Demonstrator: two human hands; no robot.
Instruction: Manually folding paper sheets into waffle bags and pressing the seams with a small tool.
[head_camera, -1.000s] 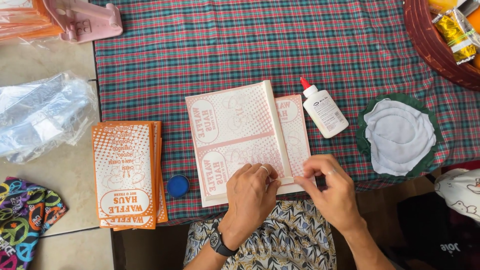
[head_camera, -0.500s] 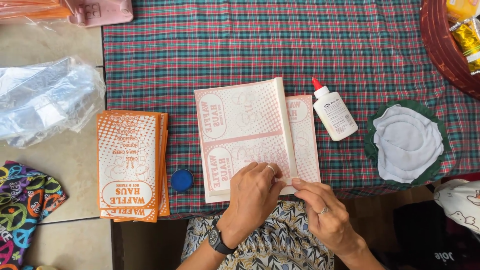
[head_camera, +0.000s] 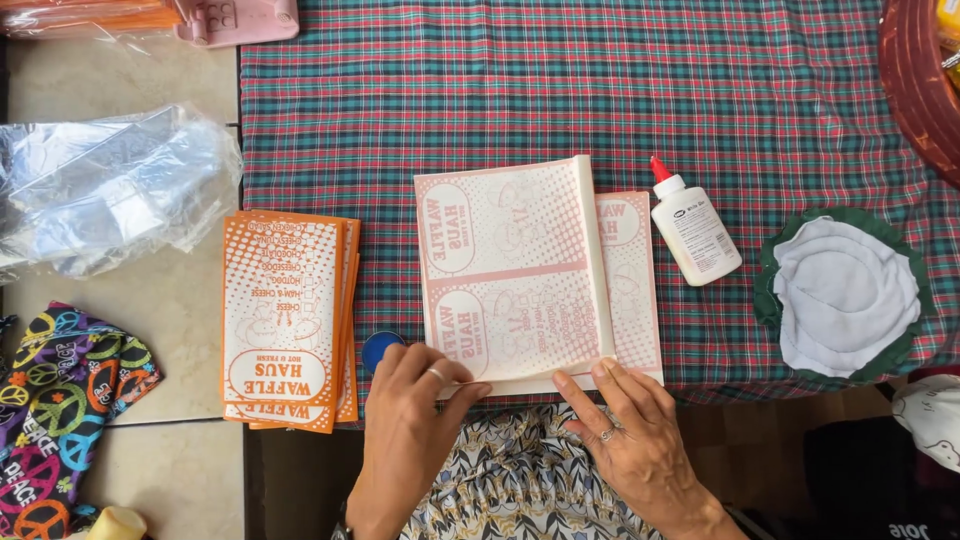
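A pink-printed paper sheet (head_camera: 510, 270), with one long flap folded over, lies on the plaid tablecloth (head_camera: 560, 90) in front of me. My left hand (head_camera: 415, 425) pinches its near edge between thumb and fingers. My right hand (head_camera: 635, 435) rests its spread fingertips flat on the same edge, just right of the left hand. A small blue cap (head_camera: 377, 346) sits beside my left fingers. A white glue bottle (head_camera: 695, 235) with a red tip lies just right of the sheet.
A stack of orange-printed paper bags (head_camera: 285, 320) lies left of the sheet. A green round dish (head_camera: 772, 300) holding white cloth sits at right. Crumpled clear plastic (head_camera: 110, 190) and a colourful cloth (head_camera: 55, 400) are on the bare top at left. A red basket (head_camera: 920, 70) is far right.
Both hands have slid back toward me, from lying over the lower part of the pink sheet to its near edge. The sheet itself has stayed in place.
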